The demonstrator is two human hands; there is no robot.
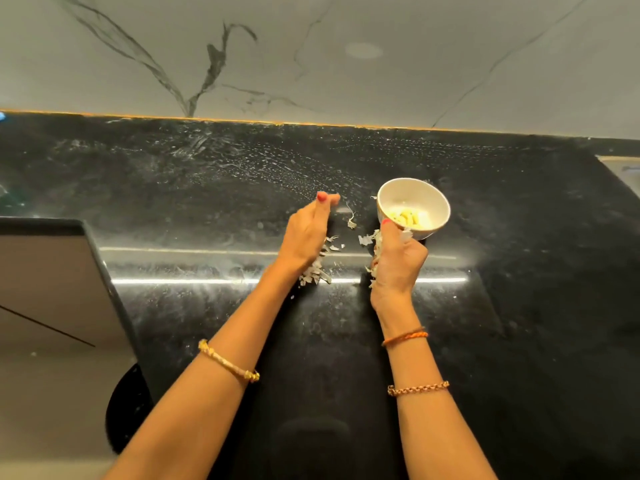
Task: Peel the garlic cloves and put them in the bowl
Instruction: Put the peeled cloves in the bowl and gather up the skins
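Skins litter the near tabletop. Right hand clutches a wad of peel, left hand sweeps scraps with straight fingers. Beyond, the bowl holds peeled cloves; peeling looks finished, only tidying left.

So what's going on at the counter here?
A person is clearing up after peeling garlic. The right hand grips a bunch of papery skins right beside the white bowl, which holds peeled cloves. The left hand rests edge-on against loose skins on the black counter, fingers straight.
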